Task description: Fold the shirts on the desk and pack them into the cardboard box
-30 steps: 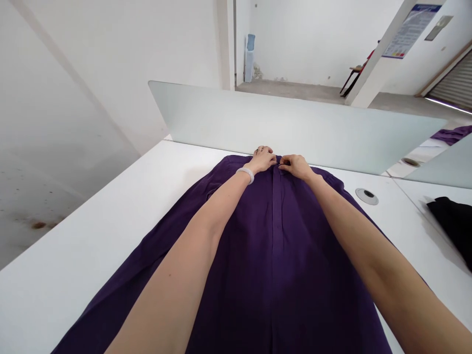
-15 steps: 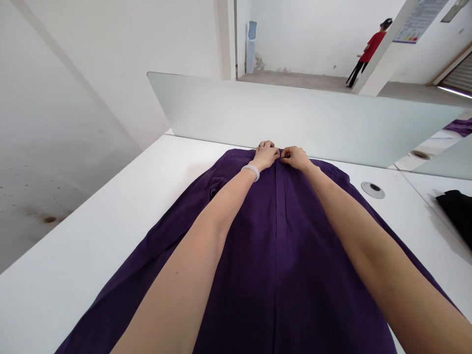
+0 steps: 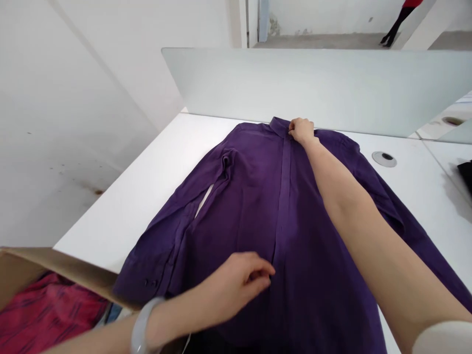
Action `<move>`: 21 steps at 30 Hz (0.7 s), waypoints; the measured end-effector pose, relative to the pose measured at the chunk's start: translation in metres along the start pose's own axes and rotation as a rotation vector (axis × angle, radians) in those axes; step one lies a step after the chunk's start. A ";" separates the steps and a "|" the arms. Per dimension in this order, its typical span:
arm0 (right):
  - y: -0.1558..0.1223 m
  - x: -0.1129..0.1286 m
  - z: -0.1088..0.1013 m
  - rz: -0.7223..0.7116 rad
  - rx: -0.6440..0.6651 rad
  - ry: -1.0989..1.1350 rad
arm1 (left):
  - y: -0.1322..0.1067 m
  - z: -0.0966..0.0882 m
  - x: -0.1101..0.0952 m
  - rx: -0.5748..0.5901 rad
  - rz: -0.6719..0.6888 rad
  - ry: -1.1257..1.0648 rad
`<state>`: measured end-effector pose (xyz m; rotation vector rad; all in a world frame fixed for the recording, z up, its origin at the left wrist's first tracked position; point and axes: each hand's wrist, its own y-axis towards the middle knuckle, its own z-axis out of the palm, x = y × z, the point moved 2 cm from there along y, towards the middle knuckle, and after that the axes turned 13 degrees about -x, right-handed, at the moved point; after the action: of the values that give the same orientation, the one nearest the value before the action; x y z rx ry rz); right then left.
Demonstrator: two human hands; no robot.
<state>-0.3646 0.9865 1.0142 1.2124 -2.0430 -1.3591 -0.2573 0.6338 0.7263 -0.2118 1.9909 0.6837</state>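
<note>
A dark purple button shirt (image 3: 250, 196) lies flat, front up, on a white table (image 3: 125, 216), collar toward the far divider. My right hand (image 3: 301, 131) rests on the collar at the top of the button strip, fingers curled on the cloth. My left hand (image 3: 236, 285), with a pale bangle on its wrist, is near me on the lower shirt front, just left of the button strip, fingers bent and pinching at the fabric. The shirt's left sleeve lies folded along its side.
A frosted divider panel (image 3: 317, 88) stands along the table's far edge. An open cardboard box (image 3: 55, 268) holding red cloth (image 3: 47, 309) sits at the near left. There is a round cable hole (image 3: 384, 158) at right, and dark cloth (image 3: 466, 174) at the far right edge. A person's legs (image 3: 393, 24) show far behind.
My left hand has left the collar and come back toward me to the lower shirt front. My right hand stays at the collar. The view has tilted down, showing the box.
</note>
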 end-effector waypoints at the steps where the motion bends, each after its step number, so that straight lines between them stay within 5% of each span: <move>1: -0.002 0.002 -0.002 0.003 0.000 -0.020 | -0.022 0.011 0.010 0.006 -0.148 -0.143; 4: -0.008 0.007 -0.006 0.007 0.021 -0.059 | -0.066 0.040 0.032 -0.112 -0.431 -0.453; 9: -0.013 0.011 -0.013 0.002 0.050 -0.081 | -0.088 0.072 0.049 -0.230 -0.562 -0.467; 13: -0.018 0.015 -0.018 0.002 0.048 -0.113 | -0.093 0.089 0.071 -0.101 -0.535 -0.367; 18: -0.020 0.021 -0.020 0.000 0.047 -0.170 | -0.089 0.105 0.104 -0.211 -0.444 -0.475; 21: -0.012 0.017 -0.012 -0.031 -0.020 -0.271 | -0.088 0.119 0.115 -0.174 -0.348 -0.560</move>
<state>-0.3603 0.9648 1.0070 1.1060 -2.1908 -1.6322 -0.1886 0.6415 0.5528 -0.4117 1.3198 0.6072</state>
